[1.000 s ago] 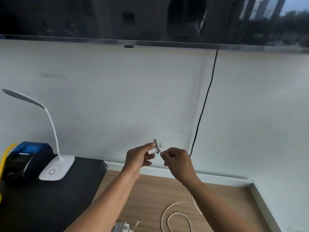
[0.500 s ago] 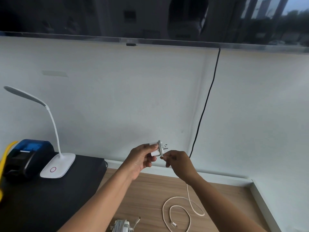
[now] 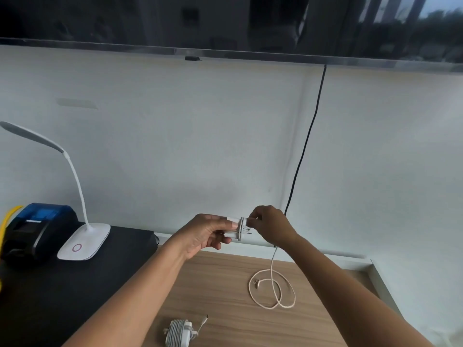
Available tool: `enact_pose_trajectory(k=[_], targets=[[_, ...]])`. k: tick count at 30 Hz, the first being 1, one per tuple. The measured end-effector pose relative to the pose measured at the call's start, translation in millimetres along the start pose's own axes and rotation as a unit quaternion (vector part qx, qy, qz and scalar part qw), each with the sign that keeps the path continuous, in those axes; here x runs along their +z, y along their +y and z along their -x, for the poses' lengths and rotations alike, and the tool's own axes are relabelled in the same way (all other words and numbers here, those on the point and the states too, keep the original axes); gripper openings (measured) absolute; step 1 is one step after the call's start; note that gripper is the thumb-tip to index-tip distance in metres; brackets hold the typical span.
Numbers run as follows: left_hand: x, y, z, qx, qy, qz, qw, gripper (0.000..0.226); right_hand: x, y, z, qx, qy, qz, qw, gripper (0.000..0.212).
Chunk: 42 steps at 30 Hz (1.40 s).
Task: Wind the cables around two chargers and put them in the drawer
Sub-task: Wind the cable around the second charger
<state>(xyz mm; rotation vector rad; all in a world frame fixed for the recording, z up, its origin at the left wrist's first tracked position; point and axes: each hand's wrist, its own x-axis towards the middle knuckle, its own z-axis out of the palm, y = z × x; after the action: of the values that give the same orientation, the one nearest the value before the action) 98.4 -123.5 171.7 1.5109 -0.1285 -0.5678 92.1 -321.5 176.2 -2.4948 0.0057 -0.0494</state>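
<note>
**Bench** (image 3: 225, 284): pale wood-grain top. It runs back to a white ledge (image 3: 325, 254) at the foot of the wall.

**Black top** (image 3: 75, 284): dark flat surface adjoining the bench on the left. It carries three things:
- a white desk lamp (image 3: 82, 241), with an oval base, a bent neck and its head leaning left;
- a blue-and-black device (image 3: 37, 226), just left of the lamp base;
- a yellow strip (image 3: 7, 221), curving at the frame's left edge.

**Wall** (image 3: 175, 146): plain white. A black cord (image 3: 304, 146) drops down it from under the dark glass (image 3: 225, 21) above and passes behind the right hand.

**Charger** (image 3: 236, 227): white, held in the air above the back of the bench, with a few turns of cable already on it.

**Left hand** (image 3: 205, 234): fingers curled round the charger's body, thumb on top.

**Right hand** (image 3: 270, 226): fingers closed in a pinch on the cable at the charger's far end.

**Cable** (image 3: 271, 289): white. It hangs from the right hand to the bench and lies there in a loose double loop, with its plug end inside the loop.

**Second charger** (image 3: 179, 333): white, cable fully wound. It lies on the bench near the front edge, between the forearms, with a short plug end sticking out.
</note>
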Motion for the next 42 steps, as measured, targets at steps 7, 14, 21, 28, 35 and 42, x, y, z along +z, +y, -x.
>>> enact_pose_trajectory(k=[7,14,21,28,35,42], targets=[[2.6,-3.9,-2.3,-0.015,0.031,-0.086,0.996,0.036,-9.7,-9.2,-0.3,0.022,-0.059,-0.081,0.995,0.015],[4.3,-6.2,-8.8,0.003,0.129,-0.082,0.988,0.039,-5.3,-18.9,5.6,0.032,-0.008,-0.103,0.994,0.016],[1.9,-9.7,-11.9,0.007,0.179,0.015,0.984,0.036,2.7,-25.0,14.6,0.032,0.023,-0.149,0.988,0.014],[-4.3,-4.7,-13.9,-0.038,0.176,0.174,0.968,0.025,19.7,-26.2,23.6,0.032,0.004,-0.214,0.976,0.015],[-7.1,-1.3,-9.0,-0.062,0.139,0.236,0.96,0.013,29.7,-15.6,26.9,0.053,-0.044,-0.271,0.96,0.013],[-10.4,1.7,-1.6,-0.065,0.086,0.202,0.973,0.03,32.8,-4.0,16.8,0.06,-0.043,-0.239,0.968,0.012]])
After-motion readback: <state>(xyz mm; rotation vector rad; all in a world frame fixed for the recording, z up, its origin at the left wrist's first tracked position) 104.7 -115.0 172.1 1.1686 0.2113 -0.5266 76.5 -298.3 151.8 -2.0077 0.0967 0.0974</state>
